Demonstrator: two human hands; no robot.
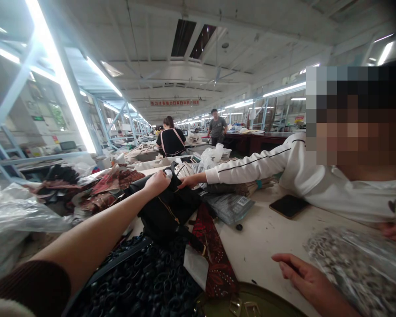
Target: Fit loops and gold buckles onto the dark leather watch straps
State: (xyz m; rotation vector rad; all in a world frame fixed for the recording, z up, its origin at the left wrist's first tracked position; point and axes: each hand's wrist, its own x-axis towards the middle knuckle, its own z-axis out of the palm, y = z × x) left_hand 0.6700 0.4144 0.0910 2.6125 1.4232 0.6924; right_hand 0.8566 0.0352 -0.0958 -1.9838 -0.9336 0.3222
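My left hand (157, 183) is stretched forward, its fingers closed on the top of a black bag (166, 211) with a gold zipper. Touching the same bag from the right is another person's hand (190, 180) in a white sleeve. My right hand (298, 273) is held low over the pale table (254, 240), fingers extended and nothing in them. Below the bag lies a heap of small black rings (145, 281). A red patterned strip (214, 259) runs beside the heap, with a white piece (196, 266) against it.
A green tray (267, 304) with metal buckles sits at the bottom edge. Clear bags of pale rings (356, 264) lie at right, near a dark phone (288, 206). Scraps and plastic (23, 207) pile up at left. A person in white (317, 189) leans in from the right.
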